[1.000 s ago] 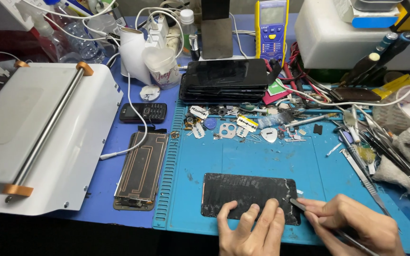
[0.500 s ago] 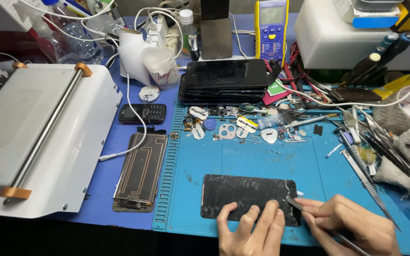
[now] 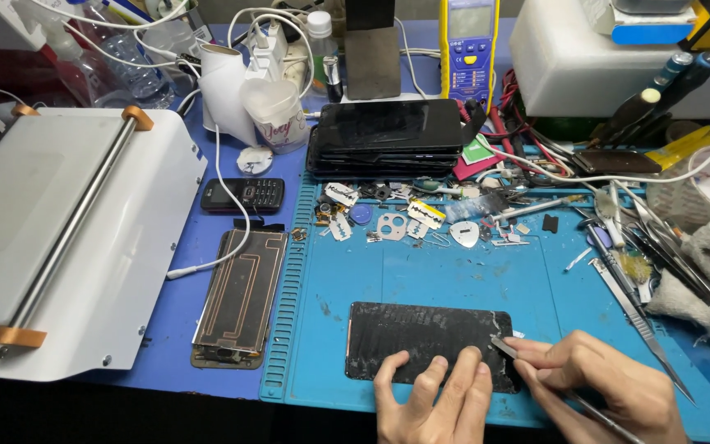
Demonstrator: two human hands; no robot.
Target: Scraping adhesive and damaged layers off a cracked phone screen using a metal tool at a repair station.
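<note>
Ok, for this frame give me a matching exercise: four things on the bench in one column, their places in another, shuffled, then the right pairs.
Things:
1. cracked black panel
2. small black keypad phone
3. yellow meter
4. white machine

Places:
A. at the far edge of the bench, behind the stack of dark phones
B. on the blue mat, under the left hand, with the tool in the right hand at its corner
C. at the left side of the bench
D. on the blue surface left of the mat, beside a white cable

Pairs: 1-B, 2-D, 3-A, 4-C
</note>
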